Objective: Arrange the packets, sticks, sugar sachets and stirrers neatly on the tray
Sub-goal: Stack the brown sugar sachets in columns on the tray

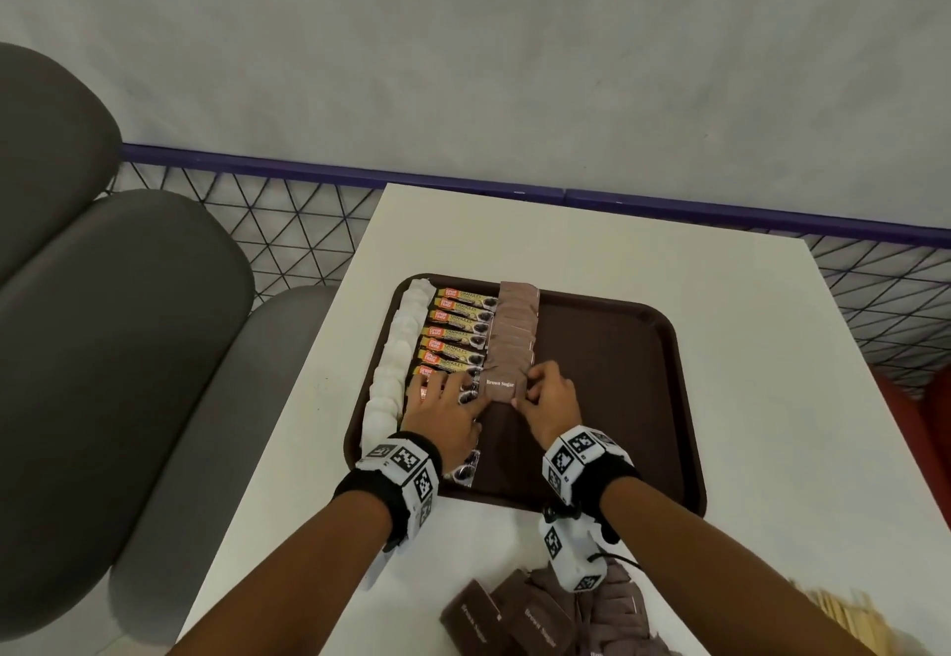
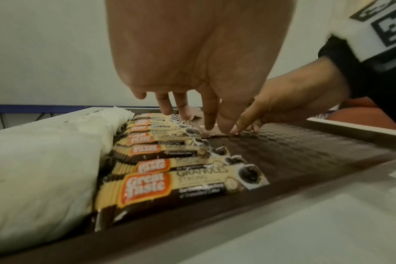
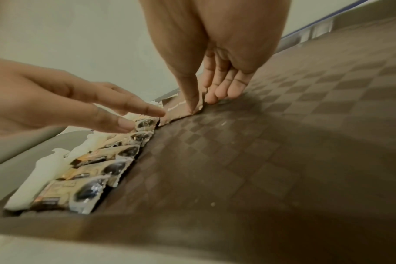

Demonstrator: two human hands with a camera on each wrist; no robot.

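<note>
A brown tray (image 1: pixel 607 372) lies on the white table (image 1: pixel 772 424). It holds three columns: white packets (image 1: pixel 396 347) at the left, coffee sticks (image 1: pixel 458 326) beside them, then brown sugar sachets (image 1: pixel 514 326). My left hand (image 1: pixel 453 393) lies with straight fingers over the nearer coffee sticks (image 2: pixel 170 184), its fingertips touching the left edge of the front brown sugar sachet (image 1: pixel 499 384). My right hand (image 1: pixel 532 388) pinches that sachet (image 3: pixel 179 110) at its right edge, thumb tip pressed down on its corner. The tray's right half (image 3: pixel 283 142) is bare.
A loose heap of brown sugar sachets (image 1: pixel 525 619) lies on the table's near edge, below my right wrist. Wooden stirrers (image 1: pixel 844 614) lie at the near right. Grey padded seats (image 1: pixel 103 321) stand to the left, with a wire mesh fence (image 1: pixel 288 223) behind the table.
</note>
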